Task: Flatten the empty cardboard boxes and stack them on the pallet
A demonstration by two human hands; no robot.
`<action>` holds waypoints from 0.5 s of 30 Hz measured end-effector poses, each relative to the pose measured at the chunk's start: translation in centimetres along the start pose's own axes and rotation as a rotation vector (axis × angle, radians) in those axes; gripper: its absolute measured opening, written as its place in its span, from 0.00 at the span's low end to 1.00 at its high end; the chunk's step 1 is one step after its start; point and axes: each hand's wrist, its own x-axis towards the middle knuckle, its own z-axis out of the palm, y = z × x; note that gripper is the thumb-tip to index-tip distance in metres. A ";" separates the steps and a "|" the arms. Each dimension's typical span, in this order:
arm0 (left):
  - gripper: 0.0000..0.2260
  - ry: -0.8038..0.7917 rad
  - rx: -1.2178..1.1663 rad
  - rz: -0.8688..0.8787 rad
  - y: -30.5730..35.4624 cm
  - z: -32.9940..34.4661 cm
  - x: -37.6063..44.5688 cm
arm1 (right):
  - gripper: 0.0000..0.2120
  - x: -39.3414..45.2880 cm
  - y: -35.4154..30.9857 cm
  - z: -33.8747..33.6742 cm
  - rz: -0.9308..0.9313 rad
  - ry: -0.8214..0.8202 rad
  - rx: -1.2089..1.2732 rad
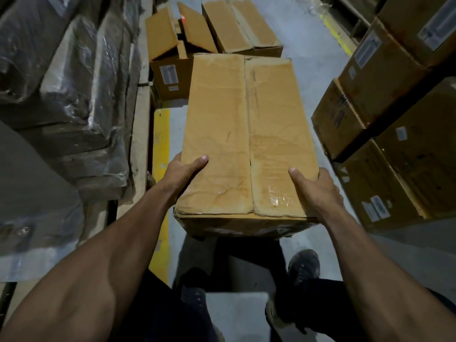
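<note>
A long brown cardboard box (246, 134) with its top flaps closed is held in front of me above the floor. My left hand (183, 172) grips its near left edge, thumb lying on top. My right hand (318, 191) grips the near right edge, thumb on the top flap. Behind it on the floor stand an open box (172, 75) with raised flaps and a closed box (240, 25). A wooden pallet (142, 134) loaded with plastic-wrapped goods runs along the left.
Stacked labelled cartons (385, 124) fill the right side. Plastic-wrapped bundles (71, 95) fill the left. A yellow floor line (161, 149) runs beside the pallet. My legs and a dark shoe (303, 266) are below the box on the grey concrete aisle.
</note>
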 end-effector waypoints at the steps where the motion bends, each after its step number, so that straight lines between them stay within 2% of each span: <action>1: 0.36 -0.010 -0.040 -0.035 -0.1 -0.2 -0.4 | 0.38 -0.5 0.2 0.0 -0.003 0.001 0.004; 3: 0.47 -0.024 -0.098 -0.061 -0.3 -0.9 -1.1 | 0.36 -1.6 0.5 0.1 -0.020 0.011 0.010; 4: 0.47 -0.041 -0.113 -0.070 -0.2 -1.3 -1.5 | 0.35 -2.2 0.6 0.1 -0.027 0.013 0.022; 10: 0.26 -0.080 -0.008 0.002 3.1 -2.9 -4.0 | 0.31 -3.5 0.9 0.8 -0.014 -0.026 0.209; 13: 0.26 -0.071 0.034 0.067 5.8 -3.1 -4.7 | 0.32 -3.3 1.6 2.0 0.042 -0.116 0.392; 15: 0.28 -0.059 0.106 0.113 7.0 -2.5 -5.0 | 0.27 -3.0 2.2 3.2 0.062 -0.186 0.518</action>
